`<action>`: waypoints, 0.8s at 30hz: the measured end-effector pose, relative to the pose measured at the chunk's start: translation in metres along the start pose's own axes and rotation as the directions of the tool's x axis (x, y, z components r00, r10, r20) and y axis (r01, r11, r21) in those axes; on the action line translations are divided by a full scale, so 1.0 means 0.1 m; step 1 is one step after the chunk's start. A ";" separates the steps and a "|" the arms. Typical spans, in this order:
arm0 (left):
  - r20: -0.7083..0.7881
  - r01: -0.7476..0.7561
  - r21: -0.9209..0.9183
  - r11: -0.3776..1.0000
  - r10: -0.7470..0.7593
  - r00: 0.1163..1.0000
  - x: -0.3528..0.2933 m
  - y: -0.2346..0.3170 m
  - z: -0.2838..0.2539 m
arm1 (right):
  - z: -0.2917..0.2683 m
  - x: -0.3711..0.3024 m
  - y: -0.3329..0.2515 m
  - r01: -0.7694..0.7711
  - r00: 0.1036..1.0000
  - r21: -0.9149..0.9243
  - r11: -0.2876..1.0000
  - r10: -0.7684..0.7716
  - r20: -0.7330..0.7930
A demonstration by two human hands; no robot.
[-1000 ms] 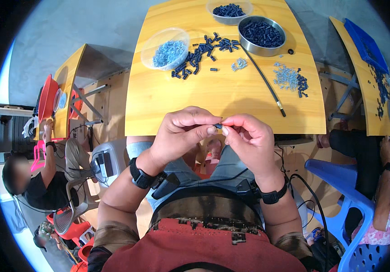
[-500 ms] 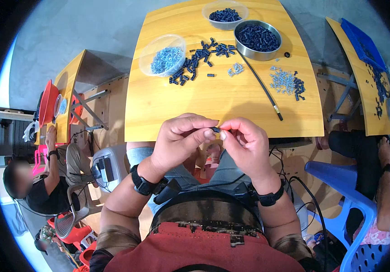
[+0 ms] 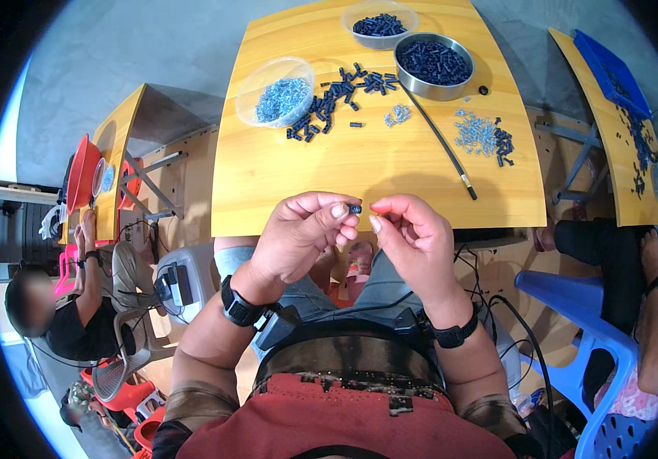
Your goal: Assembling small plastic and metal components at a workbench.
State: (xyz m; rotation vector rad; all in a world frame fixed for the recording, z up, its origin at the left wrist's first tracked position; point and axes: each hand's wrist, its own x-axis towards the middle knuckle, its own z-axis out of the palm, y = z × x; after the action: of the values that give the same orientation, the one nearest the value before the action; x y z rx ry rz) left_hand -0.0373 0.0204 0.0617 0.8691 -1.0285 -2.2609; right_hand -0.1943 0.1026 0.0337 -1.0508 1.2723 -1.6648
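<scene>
Between the thumb and forefinger of my left hand [image 3: 302, 233] is a small black cylindrical plastic piece [image 3: 355, 209], its end sticking out toward the right. My right hand [image 3: 417, 237] is a short gap away, thumb and forefinger curled together; whatever they pinch, if anything, is too small to make out. Both hands are above the near edge of the yellow wooden table [image 3: 267, 206]. Beyond them lies a loose pile of similar black pieces [image 3: 329, 107], with small heaps of tiny clear bluish parts [image 3: 476, 136] and silvery bits [image 3: 398, 115].
A clear bowl of bluish parts [image 3: 281, 101], a steel bowl [image 3: 445, 93] and another clear bowl of black pieces [image 3: 380, 27] stand farther back. A thin black rod [image 3: 444, 145] lies aslant. People sit at side tables; a blue chair [image 3: 574, 306] is at right.
The two hands have come apart slightly. My left hand has drawn left and turned with the black piece, whose end now shows; my right fingers no longer touch it.
</scene>
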 end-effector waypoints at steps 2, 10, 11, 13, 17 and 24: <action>0.001 0.000 -0.002 1.000 0.000 1.000 -0.01 0.00 0.00 | 0.01 0.00 -0.03 0.045 0.999 -0.022 0.999 -0.045 0.001; 0.056 -0.010 0.009 1.000 0.009 0.998 -0.01 -0.03 0.01 | -0.02 -0.03 -0.14 0.086 0.996 -0.139 0.986 -0.085 0.012; 0.067 -0.021 0.024 0.999 0.019 0.998 -0.01 -0.03 0.01 | -0.02 -0.02 -0.15 0.131 0.991 -0.197 0.972 -0.132 0.011; 0.078 -0.030 0.039 0.999 0.027 0.997 0.00 -0.04 0.01 | -0.04 -0.03 -0.16 0.144 0.989 -0.231 0.962 -0.144 0.020; 0.100 -0.053 0.036 0.998 0.049 0.994 0.01 -0.06 0.02 | -0.02 -0.02 -0.14 0.241 0.969 -0.283 0.928 -0.248 0.011; 0.088 -0.080 0.124 0.989 0.069 0.994 -0.01 -0.04 0.04 | -0.03 0.00 -0.22 0.291 0.955 -0.389 0.874 -0.292 0.060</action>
State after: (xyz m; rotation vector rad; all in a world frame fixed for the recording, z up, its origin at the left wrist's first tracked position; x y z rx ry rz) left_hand -0.0404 0.0257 0.0609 0.7790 -1.2339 -2.2048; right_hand -0.1994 0.1080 0.0549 -1.5504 1.5520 -1.6591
